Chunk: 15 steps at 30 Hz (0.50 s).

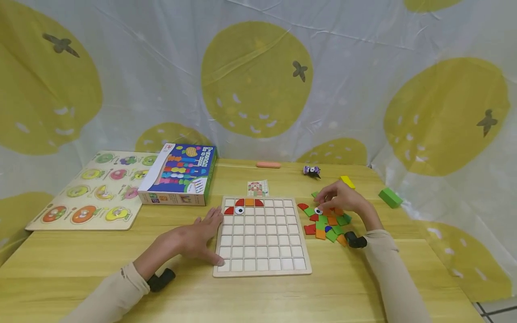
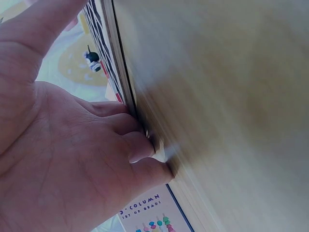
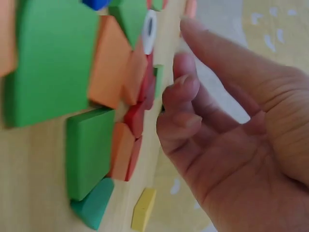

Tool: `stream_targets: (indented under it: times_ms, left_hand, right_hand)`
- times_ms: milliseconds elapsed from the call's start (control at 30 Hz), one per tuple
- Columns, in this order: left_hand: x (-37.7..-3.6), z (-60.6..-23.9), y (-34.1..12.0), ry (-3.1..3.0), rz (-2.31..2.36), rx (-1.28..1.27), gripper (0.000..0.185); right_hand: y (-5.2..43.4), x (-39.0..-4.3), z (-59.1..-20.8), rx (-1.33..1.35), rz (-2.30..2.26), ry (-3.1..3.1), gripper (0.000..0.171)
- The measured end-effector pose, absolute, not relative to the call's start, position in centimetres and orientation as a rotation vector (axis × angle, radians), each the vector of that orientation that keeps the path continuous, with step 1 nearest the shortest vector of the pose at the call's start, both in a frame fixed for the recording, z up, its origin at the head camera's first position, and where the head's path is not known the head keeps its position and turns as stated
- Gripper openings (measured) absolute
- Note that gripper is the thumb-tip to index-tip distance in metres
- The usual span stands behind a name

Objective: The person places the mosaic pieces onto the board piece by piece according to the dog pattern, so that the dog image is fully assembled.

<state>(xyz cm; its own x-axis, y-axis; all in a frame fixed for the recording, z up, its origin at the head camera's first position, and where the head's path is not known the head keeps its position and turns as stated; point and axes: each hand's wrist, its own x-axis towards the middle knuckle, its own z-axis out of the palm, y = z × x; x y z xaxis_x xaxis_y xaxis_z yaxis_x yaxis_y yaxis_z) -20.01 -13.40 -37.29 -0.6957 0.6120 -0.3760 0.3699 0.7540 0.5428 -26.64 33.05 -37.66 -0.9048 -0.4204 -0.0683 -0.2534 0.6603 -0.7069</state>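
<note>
1. The right hand (image 1: 343, 199) hovers over the pile of loose tiles (image 1: 328, 223), fingers curled and reaching toward the white eye tile (image 1: 318, 210). The right wrist view shows the fingertips (image 3: 181, 87) just beside the tiles, gripping nothing.
2. The left hand (image 1: 198, 237) lies flat on the table (image 1: 258, 296), fingers straight and pressed against the left edge of the grid board (image 1: 261, 235), steadying it.
3. On the board, only the upper rows hold pieces: red curved tiles, an orange square and one eye tile (image 1: 239, 210). Nearly every other cell is bare, so the picture appears barely started.
4. A pattern card (image 1: 257, 188) lies just behind the board.
5. Farther out are a bead-set box (image 1: 179, 175), a fruit puzzle board (image 1: 97, 190), a yellow block (image 1: 347, 181) and a green block (image 1: 390, 197).
</note>
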Motion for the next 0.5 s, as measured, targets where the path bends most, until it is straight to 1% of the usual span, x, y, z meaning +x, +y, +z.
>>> stream_targets:
  times_ms: [200, 367, 500]
  left_hand:
    - [-19.9, -37.25, -13.49, 2.403, 0.586, 0.734, 0.125]
    - [-19.84, -37.12, -13.48, 2.4, 0.591, 0.735, 0.124]
    - [-19.86, -37.1, -13.51, 2.402, 0.591, 0.742, 0.124]
  right_hand:
    - [33.42, -26.38, -38.24, -0.61, -1.067, 2.628, 0.013]
    - [33.89, -26.11, -38.32, -0.575, -1.053, 2.69, 0.016]
    - [34.05, -25.97, -38.38, -0.573, -1.084, 2.627, 0.016]
